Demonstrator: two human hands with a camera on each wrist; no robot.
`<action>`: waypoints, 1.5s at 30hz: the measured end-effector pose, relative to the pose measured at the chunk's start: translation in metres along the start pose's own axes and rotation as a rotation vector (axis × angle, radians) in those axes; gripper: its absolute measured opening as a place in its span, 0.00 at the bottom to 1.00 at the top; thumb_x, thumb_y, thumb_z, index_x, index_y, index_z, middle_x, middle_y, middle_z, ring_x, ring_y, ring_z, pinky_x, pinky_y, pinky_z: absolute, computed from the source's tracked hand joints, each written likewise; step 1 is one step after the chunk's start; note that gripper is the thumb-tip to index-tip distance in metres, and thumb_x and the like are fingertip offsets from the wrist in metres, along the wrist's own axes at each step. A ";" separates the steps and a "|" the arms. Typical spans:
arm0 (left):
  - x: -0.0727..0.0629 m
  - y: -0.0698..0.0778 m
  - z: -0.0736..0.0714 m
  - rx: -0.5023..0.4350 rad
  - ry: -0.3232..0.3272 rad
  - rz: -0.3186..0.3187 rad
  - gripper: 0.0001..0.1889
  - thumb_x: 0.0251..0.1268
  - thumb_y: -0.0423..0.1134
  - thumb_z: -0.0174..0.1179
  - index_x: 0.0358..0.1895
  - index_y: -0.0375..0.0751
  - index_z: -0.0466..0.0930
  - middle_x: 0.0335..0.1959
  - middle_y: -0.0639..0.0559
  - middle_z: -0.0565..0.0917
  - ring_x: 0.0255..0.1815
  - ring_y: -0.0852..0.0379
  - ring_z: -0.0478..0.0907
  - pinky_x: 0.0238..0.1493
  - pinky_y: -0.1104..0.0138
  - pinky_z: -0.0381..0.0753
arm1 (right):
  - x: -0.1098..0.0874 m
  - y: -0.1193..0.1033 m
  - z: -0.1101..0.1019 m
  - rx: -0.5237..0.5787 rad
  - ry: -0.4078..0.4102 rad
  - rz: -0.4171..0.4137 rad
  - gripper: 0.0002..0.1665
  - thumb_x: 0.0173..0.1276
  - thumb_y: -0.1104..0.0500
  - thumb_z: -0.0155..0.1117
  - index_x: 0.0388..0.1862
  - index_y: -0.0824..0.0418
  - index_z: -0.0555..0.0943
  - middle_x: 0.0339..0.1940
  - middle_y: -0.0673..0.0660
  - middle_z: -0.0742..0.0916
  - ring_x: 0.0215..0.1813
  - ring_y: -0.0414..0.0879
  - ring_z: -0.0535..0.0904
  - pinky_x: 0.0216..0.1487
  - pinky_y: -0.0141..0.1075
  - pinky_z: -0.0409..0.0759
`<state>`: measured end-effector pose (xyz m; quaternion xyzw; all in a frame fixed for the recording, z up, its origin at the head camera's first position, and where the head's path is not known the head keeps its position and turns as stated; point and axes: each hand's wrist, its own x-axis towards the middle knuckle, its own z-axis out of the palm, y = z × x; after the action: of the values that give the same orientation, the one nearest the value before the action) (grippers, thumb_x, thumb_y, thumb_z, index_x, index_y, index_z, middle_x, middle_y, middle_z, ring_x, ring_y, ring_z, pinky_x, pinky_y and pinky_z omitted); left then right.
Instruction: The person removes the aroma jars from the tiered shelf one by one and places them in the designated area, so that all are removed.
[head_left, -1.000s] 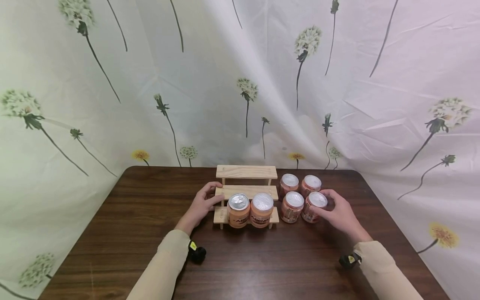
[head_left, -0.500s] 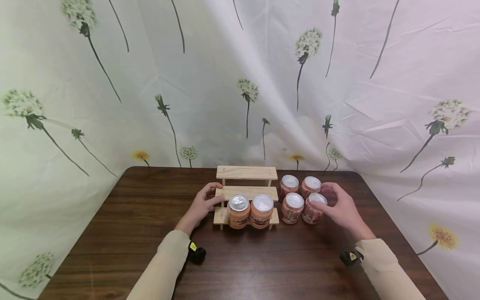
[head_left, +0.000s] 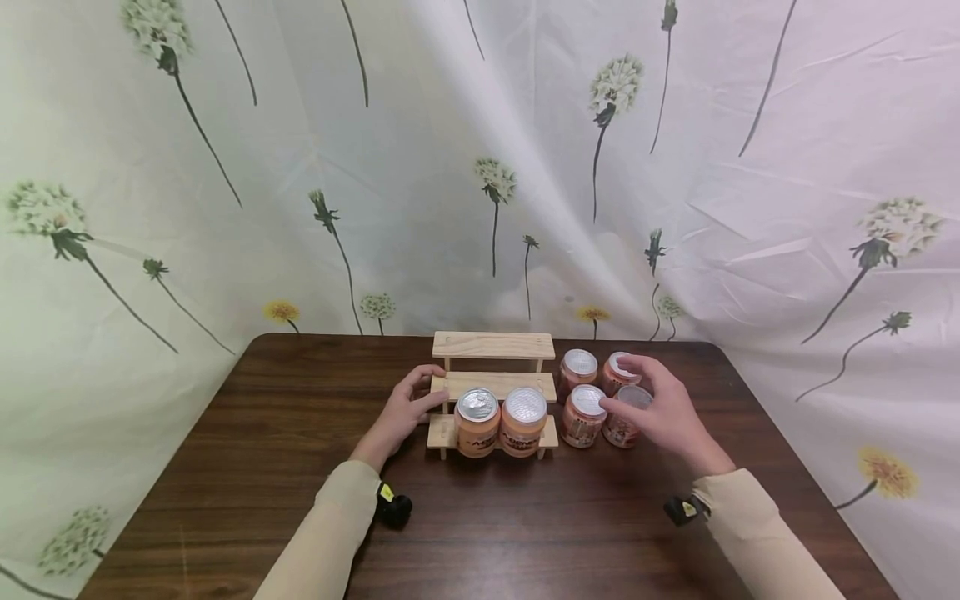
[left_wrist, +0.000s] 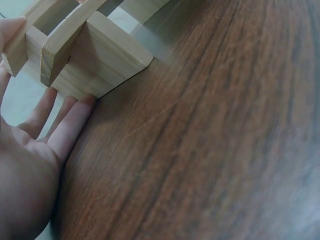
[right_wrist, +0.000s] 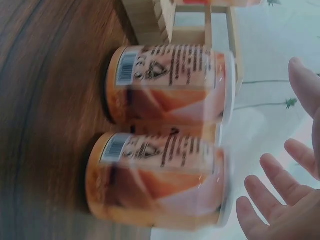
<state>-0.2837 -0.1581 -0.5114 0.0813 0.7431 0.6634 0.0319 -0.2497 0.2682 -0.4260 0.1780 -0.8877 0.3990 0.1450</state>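
A small three-step wooden rack (head_left: 493, 344) stands near the table's far edge. Two orange cans (head_left: 477, 431) with silver tops sit side by side on its lowest step. My left hand (head_left: 400, 414) holds the rack's left end, thumb and index finger at the middle board; in the left wrist view, other fingers (left_wrist: 75, 120) touch the side panel (left_wrist: 100, 57). Right of the rack, several pinkish-orange cans (head_left: 581, 427) stand upright in two rows. Over the right-hand ones hovers my right hand (head_left: 667, 417), its fingers spread, apart from the cans (right_wrist: 155, 180) in the right wrist view.
The dark wood-grain table (head_left: 495, 533) reaches back to a pale cloth backdrop (head_left: 420, 208) printed with dandelions. On the rack, the middle board (head_left: 487, 385) and top board are bare.
My right hand has come off the front right can and shifted left, over the group of cans. The left hand, the rack and the cans look unmoved.
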 end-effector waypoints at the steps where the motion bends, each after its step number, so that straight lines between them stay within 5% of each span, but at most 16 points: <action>1: 0.000 0.000 0.000 -0.004 0.001 -0.002 0.20 0.76 0.42 0.65 0.66 0.47 0.74 0.69 0.40 0.74 0.57 0.47 0.77 0.44 0.60 0.83 | 0.001 -0.002 0.001 0.005 -0.003 -0.005 0.41 0.60 0.52 0.85 0.68 0.63 0.77 0.64 0.62 0.84 0.65 0.63 0.80 0.62 0.60 0.78; 6: 0.000 0.000 -0.001 0.002 -0.003 0.002 0.21 0.77 0.43 0.65 0.67 0.46 0.74 0.70 0.39 0.73 0.58 0.47 0.77 0.46 0.60 0.83 | 0.005 -0.015 0.010 -0.006 -0.033 -0.062 0.40 0.60 0.52 0.84 0.67 0.63 0.77 0.63 0.63 0.84 0.63 0.62 0.81 0.61 0.60 0.79; 12: 0.000 0.000 0.000 0.000 0.002 -0.004 0.21 0.76 0.42 0.65 0.67 0.46 0.74 0.70 0.39 0.73 0.57 0.48 0.77 0.44 0.61 0.83 | 0.009 -0.029 0.027 0.019 -0.091 -0.161 0.41 0.59 0.54 0.85 0.67 0.66 0.77 0.62 0.65 0.84 0.55 0.60 0.84 0.47 0.55 0.84; 17: 0.001 0.000 0.000 0.004 0.004 -0.002 0.21 0.77 0.43 0.65 0.67 0.46 0.74 0.70 0.39 0.73 0.56 0.48 0.78 0.43 0.61 0.82 | 0.010 -0.040 0.042 0.087 -0.121 -0.216 0.39 0.58 0.57 0.86 0.66 0.66 0.78 0.62 0.65 0.85 0.63 0.60 0.81 0.60 0.55 0.82; 22: 0.001 0.000 0.000 0.004 0.004 -0.005 0.20 0.77 0.43 0.65 0.67 0.46 0.74 0.71 0.39 0.72 0.57 0.48 0.77 0.44 0.61 0.83 | 0.011 -0.053 0.055 0.128 -0.168 -0.245 0.40 0.58 0.56 0.86 0.67 0.65 0.78 0.63 0.66 0.84 0.62 0.63 0.82 0.60 0.54 0.83; 30: 0.001 -0.001 0.000 0.000 0.003 -0.005 0.20 0.77 0.42 0.65 0.66 0.46 0.74 0.70 0.39 0.72 0.55 0.48 0.77 0.44 0.61 0.83 | 0.011 -0.060 0.073 0.083 -0.240 -0.260 0.44 0.58 0.51 0.86 0.68 0.67 0.77 0.64 0.61 0.84 0.63 0.54 0.83 0.61 0.51 0.83; 35: 0.000 -0.002 0.000 0.002 0.002 -0.008 0.20 0.76 0.43 0.66 0.66 0.47 0.75 0.71 0.39 0.72 0.55 0.48 0.77 0.45 0.60 0.83 | 0.011 -0.060 0.082 0.048 -0.263 -0.262 0.39 0.59 0.47 0.85 0.65 0.59 0.80 0.60 0.52 0.85 0.60 0.45 0.81 0.59 0.52 0.82; 45: 0.002 -0.003 0.000 -0.002 0.000 -0.010 0.21 0.76 0.43 0.65 0.66 0.46 0.74 0.70 0.39 0.72 0.56 0.47 0.77 0.46 0.60 0.83 | 0.009 -0.065 0.088 0.083 -0.247 -0.176 0.34 0.59 0.48 0.84 0.60 0.56 0.80 0.55 0.50 0.85 0.55 0.42 0.83 0.57 0.45 0.83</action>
<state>-0.2861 -0.1581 -0.5141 0.0776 0.7430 0.6639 0.0355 -0.2399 0.1592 -0.4361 0.3088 -0.8624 0.3964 0.0619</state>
